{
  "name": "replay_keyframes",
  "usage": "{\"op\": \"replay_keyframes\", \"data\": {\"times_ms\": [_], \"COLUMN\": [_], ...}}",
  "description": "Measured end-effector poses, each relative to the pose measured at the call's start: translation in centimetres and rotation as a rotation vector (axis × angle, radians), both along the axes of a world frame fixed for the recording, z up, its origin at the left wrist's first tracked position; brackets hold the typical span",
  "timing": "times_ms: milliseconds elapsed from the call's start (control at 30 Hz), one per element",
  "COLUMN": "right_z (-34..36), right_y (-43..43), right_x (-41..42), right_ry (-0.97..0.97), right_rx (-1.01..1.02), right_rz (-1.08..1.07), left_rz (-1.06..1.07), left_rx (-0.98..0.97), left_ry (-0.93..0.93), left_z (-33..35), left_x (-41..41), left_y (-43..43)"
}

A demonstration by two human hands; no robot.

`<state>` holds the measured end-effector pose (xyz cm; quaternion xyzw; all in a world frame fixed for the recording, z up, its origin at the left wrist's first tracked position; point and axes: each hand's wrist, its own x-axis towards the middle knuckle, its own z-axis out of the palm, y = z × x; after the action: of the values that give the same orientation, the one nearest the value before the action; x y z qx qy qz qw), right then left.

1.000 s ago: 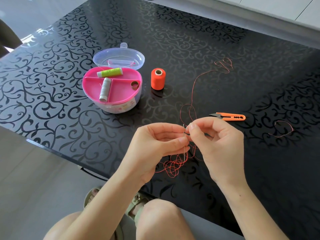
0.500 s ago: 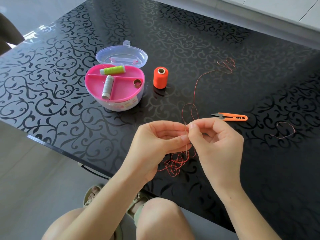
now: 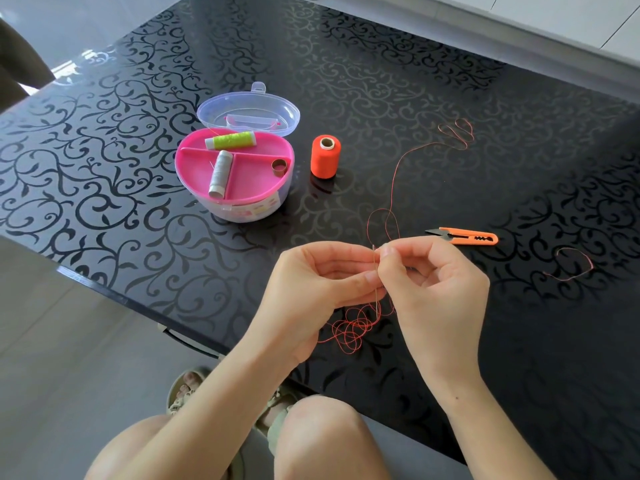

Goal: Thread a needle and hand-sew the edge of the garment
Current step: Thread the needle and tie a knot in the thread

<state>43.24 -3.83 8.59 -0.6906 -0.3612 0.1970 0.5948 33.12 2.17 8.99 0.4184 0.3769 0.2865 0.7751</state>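
My left hand pinches a thin steel needle upright between thumb and fingers above the near part of the table. My right hand touches it from the right, its thumb and forefinger pinching orange thread at the needle's top. That thread loops up across the table to the far right, and a tangle of it lies below the hands. An orange spool stands upright beyond them. No garment is in view.
A pink sewing box with its clear lid open holds a green spool, a grey spool and a thimble. Orange thread snips lie right of the hands. A short thread scrap lies further right. The black patterned table ends near my knees.
Both hands have stayed together at the needle, with only small finger shifts. The view has drifted slightly, so the box and spool sit a little further right.
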Motion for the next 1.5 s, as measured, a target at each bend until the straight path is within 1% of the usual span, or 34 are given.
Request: {"op": "replay_keyframes", "data": {"times_ms": [200,1067,1500], "right_z": [-0.06,-0.31,-0.08], "right_y": [0.06,0.31,0.16], "right_x": [-0.15,-0.25,-0.35], "right_ry": [0.008,-0.089,-0.043], "right_rx": [0.005,0.01,0.016], "right_rz": [-0.023,-0.03,-0.044], "left_rz": [0.009,0.018,0.03], "left_rx": [-0.002,0.037,0.035], "left_ry": [-0.011,0.0,-0.025], "left_z": [0.0,-0.07,0.0], "left_x": [0.04,-0.13,-0.14], "left_y": [-0.03,0.02,-0.07]}}
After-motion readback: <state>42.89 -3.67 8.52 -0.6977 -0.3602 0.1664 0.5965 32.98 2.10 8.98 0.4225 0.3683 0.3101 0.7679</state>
